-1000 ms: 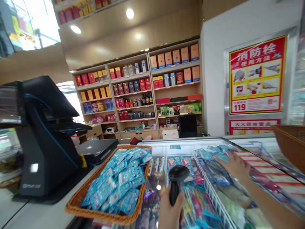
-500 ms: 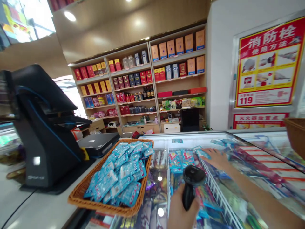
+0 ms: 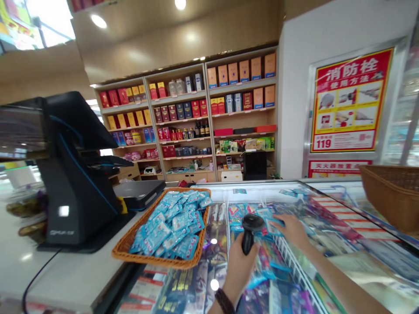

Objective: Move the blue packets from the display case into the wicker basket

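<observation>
My left hand (image 3: 240, 261) is wrapped round the handle of a black barcode scanner (image 3: 251, 226), held over the glass-topped display case (image 3: 193, 292). To its right, my right hand (image 3: 290, 229) has its fingers closed on a small blue packet (image 3: 272, 226), close to the scanner's head. Several more blue packets lie around the scanner. At the left, a wicker basket (image 3: 157, 261) holds a heap of similar blue packets.
A black register terminal (image 3: 81, 183) and a flat black device (image 3: 139, 192) stand on the white counter (image 3: 68, 279) at the left. Another wicker basket (image 3: 389, 192) is at the right. Behind are shelves (image 3: 183, 120) of boxes and bottles.
The view has shifted. The scanner and my left hand have come up closer to my right hand. The blue packet has moved left with my right hand, nearer the scanner.
</observation>
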The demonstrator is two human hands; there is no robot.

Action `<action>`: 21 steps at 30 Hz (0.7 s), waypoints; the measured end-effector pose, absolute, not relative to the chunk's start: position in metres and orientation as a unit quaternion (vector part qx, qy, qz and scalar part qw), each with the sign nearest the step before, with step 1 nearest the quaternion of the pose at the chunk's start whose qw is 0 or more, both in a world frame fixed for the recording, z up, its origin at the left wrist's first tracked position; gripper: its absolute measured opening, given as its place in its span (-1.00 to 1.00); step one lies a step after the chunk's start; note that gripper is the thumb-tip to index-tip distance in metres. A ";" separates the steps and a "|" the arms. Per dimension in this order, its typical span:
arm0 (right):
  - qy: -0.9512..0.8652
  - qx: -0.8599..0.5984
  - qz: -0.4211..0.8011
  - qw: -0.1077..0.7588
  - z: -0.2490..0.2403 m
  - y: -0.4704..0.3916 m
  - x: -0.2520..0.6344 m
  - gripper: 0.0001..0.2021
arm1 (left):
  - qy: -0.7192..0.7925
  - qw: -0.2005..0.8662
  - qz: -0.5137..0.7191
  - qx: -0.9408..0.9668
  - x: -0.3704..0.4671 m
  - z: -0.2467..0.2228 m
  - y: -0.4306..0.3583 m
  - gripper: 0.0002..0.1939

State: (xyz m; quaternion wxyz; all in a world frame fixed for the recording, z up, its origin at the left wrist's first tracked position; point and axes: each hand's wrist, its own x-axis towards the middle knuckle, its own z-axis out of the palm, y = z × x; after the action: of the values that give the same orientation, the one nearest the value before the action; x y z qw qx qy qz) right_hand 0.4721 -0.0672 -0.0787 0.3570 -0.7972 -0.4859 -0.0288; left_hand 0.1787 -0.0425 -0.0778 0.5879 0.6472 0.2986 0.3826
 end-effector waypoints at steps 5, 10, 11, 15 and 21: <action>-0.449 -0.788 0.057 0.418 -0.041 -0.064 0.470 -0.76 | 0.328 0.579 0.410 0.623 0.180 -0.076 -0.038 -0.42; -0.361 -0.735 0.076 0.569 -0.046 -0.061 0.456 -0.69 | 0.330 0.588 0.427 0.603 0.186 -0.083 -0.033 -0.46; -0.332 -0.720 0.085 0.604 -0.054 -0.062 0.450 -0.66 | 0.327 0.588 0.433 0.600 0.188 -0.086 -0.032 -0.47; -0.282 -0.668 0.130 0.677 -0.088 -0.069 0.425 -0.49 | 0.300 0.589 0.442 0.606 0.188 -0.089 -0.033 -0.47; -0.305 -0.664 0.158 0.664 -0.096 -0.073 0.412 -0.44 | 0.264 0.627 0.404 0.612 0.172 -0.073 -0.038 -0.39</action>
State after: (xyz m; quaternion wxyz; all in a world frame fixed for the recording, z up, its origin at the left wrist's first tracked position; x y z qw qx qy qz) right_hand 0.4125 -0.0731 -0.0957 0.6640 -0.6640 -0.3053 0.1579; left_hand 0.1725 -0.0384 -0.0729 0.6266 0.6121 0.2639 0.4039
